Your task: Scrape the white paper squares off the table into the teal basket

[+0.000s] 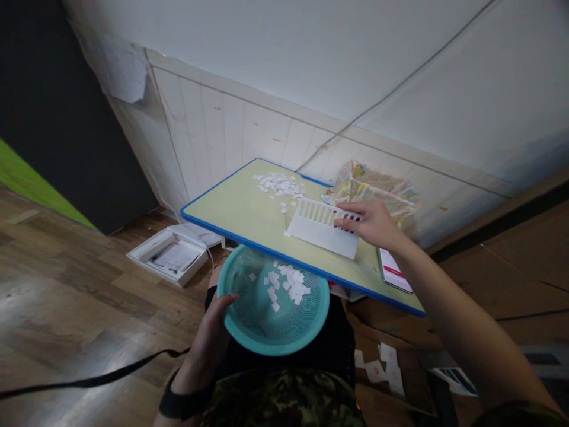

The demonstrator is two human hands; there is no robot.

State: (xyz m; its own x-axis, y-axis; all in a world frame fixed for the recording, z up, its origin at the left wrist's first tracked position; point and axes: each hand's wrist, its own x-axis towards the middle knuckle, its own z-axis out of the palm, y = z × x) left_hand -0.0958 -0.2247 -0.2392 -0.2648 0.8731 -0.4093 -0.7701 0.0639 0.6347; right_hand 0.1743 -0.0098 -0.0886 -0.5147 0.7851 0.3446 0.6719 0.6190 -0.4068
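Note:
My left hand [216, 323] grips the left rim of a turquoise plastic basket [258, 341], thumb over the edge. Small white paper pieces [291, 284] lie inside the basket, which rests on my lap below the table edge. Over the table, my right hand [371, 222] is closed on the right end of a white card with a row of slots [322, 231]. The card slants above the yellow-green tabletop. A heap of small white pieces [280, 185] is spread toward the far side, with a few loose ones close to the card.
The folding table [226, 204] has a blue edge [213, 224]. A phone [393, 271] lies at its right end, near a cloth-lined basket [377, 187] by the wall. An open white box [171, 255] sits on the floor at left; a cardboard box [386, 335] stands at lower right.

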